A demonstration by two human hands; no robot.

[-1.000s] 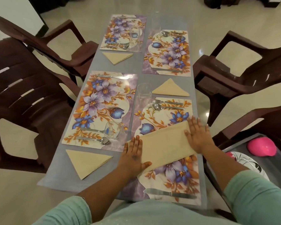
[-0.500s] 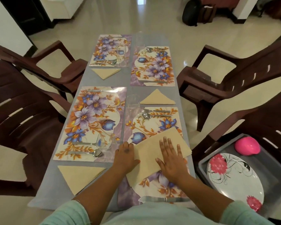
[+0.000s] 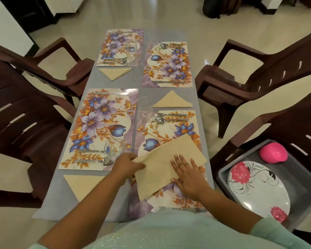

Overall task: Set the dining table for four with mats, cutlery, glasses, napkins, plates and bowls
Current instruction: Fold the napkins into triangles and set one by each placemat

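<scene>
- The beige napkin (image 3: 166,167) is spread, still only part-folded, across the near right floral placemat (image 3: 171,130), near the table's near edge.
- Its left corner is pinched by the left hand (image 3: 127,163), fingers curled round the edge.
- The right hand (image 3: 186,174) is laid flat on the napkin's right half, fingers straight, pressing it down.
- The napkin is judged light, soft and limp; it is likely to sag or unfold if lifted by one corner alone.
- Sliding on the glossy mat is likely, so one half is best pinned while the other is folded.
- Hold is best taken at corners or along a crease.
- Three triangular folded napkins, such as the near left one (image 3: 83,186), are laid beside the other mats.
- The drinking glass (image 3: 144,109) just beyond is judged fragile.
</scene>
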